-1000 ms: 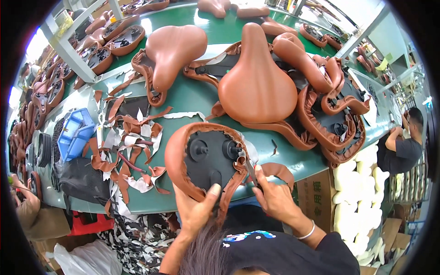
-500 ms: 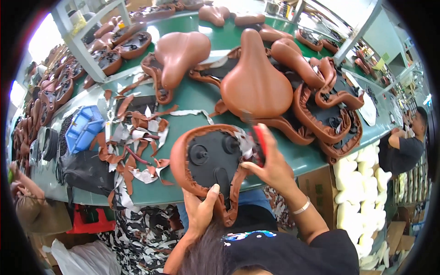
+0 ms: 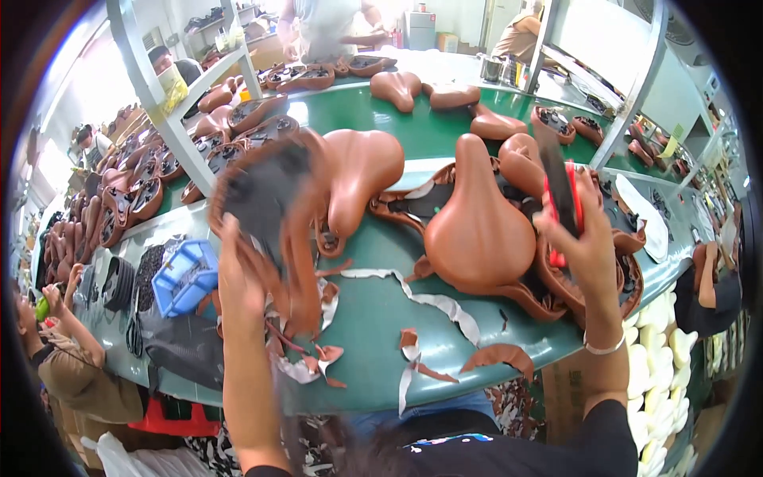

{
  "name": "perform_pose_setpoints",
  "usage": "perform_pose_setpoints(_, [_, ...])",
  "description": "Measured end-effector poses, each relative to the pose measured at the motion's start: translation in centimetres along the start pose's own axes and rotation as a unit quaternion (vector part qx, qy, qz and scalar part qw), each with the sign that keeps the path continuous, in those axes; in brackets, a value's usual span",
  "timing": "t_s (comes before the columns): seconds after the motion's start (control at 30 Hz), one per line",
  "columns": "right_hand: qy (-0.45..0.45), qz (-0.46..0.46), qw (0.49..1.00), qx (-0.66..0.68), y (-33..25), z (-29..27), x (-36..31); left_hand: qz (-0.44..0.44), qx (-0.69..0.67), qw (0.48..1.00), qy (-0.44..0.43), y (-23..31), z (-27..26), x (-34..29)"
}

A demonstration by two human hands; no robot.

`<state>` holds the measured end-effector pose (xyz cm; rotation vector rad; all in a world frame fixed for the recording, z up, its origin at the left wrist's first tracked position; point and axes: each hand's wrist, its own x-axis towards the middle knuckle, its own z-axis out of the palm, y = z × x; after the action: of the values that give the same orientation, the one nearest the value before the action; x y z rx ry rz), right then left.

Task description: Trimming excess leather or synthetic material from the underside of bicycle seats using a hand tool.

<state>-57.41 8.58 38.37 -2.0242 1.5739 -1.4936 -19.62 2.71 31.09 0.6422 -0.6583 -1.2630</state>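
My left hand (image 3: 241, 274) is closed on the edge of a brown bicycle saddle (image 3: 306, 274), raised above the left part of the table and smeared by motion. Its black underside faces me. Over on the right, my right hand (image 3: 592, 238) grips a red-handled tool (image 3: 563, 191) with a long dark part pointing up; blur hides its exact kind. Just left of that hand, a finished-looking brown saddle (image 3: 481, 226) lies top side up on other saddles. Another brown saddle (image 3: 362, 163) rests behind the one I hold.
Brown and white trimmings (image 3: 449, 306) are strewn over the green table (image 3: 366, 318). A blue bin (image 3: 187, 278) stands left. White posts (image 3: 171, 135) rise from the table. More saddles (image 3: 131, 211) crowd the far left. Co-workers sit at left (image 3: 83, 362) and right (image 3: 707, 290).
The saddle in my left hand has gone from the front edge up and left. My right hand has moved right with the tool. Fresh trimmings lie near the table's front edge.
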Motion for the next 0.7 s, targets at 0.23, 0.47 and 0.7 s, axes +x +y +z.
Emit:
perform_pose_setpoints(0.23, [-0.036, 0.043, 0.986, 0.159, 9.2, 14.0, 26.1, 0.006, 0.222, 0.95, -0.219, -11.7, 5.2, 2.7])
perform_pose_setpoints(0.47, [0.037, 0.343, 0.919, 0.192, 27.9, 34.9, 38.0, -0.132, 0.364, 0.896, -0.22, -20.0, 2.7, -1.0])
perform_pose_setpoints(0.7, [0.017, 0.349, 0.833, 0.43, 35.5, 41.0, 37.4, -0.009, 0.363, 0.905, -0.222, -22.3, 2.8, -0.5])
